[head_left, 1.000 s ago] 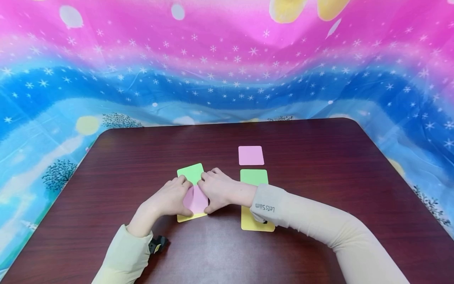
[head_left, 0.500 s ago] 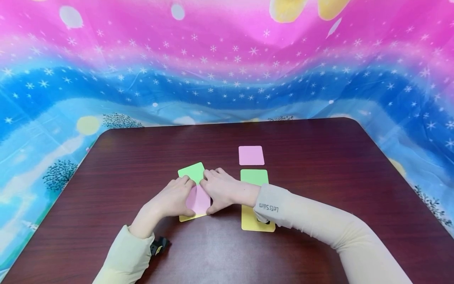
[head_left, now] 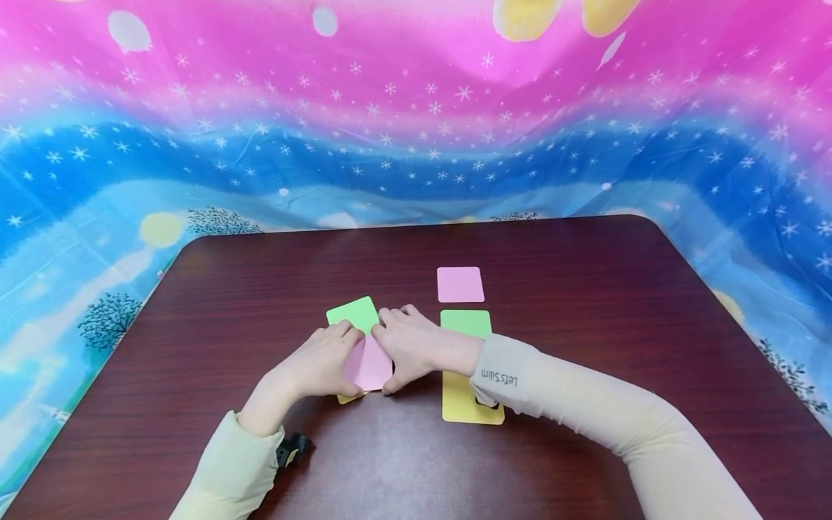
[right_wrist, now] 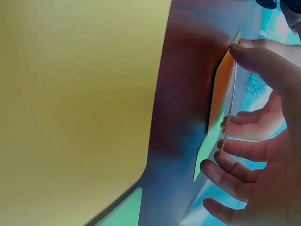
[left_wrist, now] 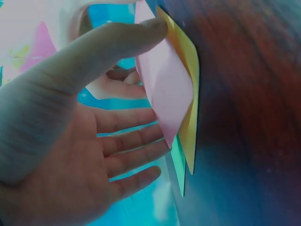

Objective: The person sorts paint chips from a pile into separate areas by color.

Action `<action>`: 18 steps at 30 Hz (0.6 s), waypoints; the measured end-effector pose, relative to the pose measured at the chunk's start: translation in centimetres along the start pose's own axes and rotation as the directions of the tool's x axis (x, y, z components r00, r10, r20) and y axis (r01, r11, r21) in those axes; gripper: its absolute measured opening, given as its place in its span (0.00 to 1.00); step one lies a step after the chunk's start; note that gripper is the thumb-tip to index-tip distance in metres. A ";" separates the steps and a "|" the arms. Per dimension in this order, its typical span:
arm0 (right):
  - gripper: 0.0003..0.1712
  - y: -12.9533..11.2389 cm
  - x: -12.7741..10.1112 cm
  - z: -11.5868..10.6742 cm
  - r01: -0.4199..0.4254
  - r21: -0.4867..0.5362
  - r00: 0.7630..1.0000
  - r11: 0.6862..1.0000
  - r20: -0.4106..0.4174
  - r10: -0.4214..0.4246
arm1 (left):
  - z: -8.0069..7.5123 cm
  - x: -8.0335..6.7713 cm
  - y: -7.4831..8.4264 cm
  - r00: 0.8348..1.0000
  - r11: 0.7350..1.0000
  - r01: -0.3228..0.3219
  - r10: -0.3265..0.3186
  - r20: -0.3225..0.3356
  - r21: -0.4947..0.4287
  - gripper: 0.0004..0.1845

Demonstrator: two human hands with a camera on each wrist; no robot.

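Both hands hold a square pink card (head_left: 369, 367) with rounded corners, left of the table's middle. My left hand (head_left: 318, 365) grips its left side, thumb at the near edge and fingers at the far edge. Opposite it, my right hand (head_left: 411, 347) grips the right side the same way. Beneath lie a green card (head_left: 351, 311), showing at the far end, and a yellow card (head_left: 346, 399), mostly covered. In the left wrist view, a narrow gap separates part of the pink card (left_wrist: 169, 84) from the yellow card (left_wrist: 190, 56). The right wrist view shows the pink card edge-on.
On the dark wooden table (head_left: 565, 289), a second pink card (head_left: 460, 284) lies flat at the back. Nearer, in a column, are a green card (head_left: 465, 323) and a yellow card (head_left: 458, 404), partly hidden by the right forearm. A patterned cloth (head_left: 416, 108) hangs behind.
The pink card and both hands have shifted a little to the right. Less of the yellow card beneath shows at the near edge now. The right-hand column of cards has stayed put.
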State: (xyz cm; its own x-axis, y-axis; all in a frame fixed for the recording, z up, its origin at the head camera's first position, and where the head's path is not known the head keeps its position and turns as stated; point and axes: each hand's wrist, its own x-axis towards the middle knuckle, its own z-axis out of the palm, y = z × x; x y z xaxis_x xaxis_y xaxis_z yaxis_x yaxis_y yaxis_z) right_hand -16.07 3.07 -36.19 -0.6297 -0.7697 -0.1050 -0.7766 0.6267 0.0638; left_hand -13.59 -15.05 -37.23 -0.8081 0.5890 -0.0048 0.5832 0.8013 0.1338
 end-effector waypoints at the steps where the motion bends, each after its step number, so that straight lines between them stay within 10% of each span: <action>1: 0.41 0.2 -0.1 0.0 -0.002 0.005 1.000 1.000 -0.002 0.002 | 0.0 0.1 0.0 1.000 1.000 -0.004 0.004 -0.006 -0.005 0.37; 18: 0.42 4.3 -2.2 -0.5 -0.039 0.111 0.999 0.993 -0.022 0.041 | -1.0 3.9 1.3 0.997 0.996 -0.073 0.073 0.002 -0.052 0.37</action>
State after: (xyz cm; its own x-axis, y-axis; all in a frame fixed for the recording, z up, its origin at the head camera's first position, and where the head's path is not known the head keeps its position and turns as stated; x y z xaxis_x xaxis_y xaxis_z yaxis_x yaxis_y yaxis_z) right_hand -18.05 7.40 -35.16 -0.6615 -0.7456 -0.0807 -0.7451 0.6656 -0.0424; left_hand -16.05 -11.87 -36.05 -0.7631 0.6463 0.0027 0.6355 0.7496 0.1850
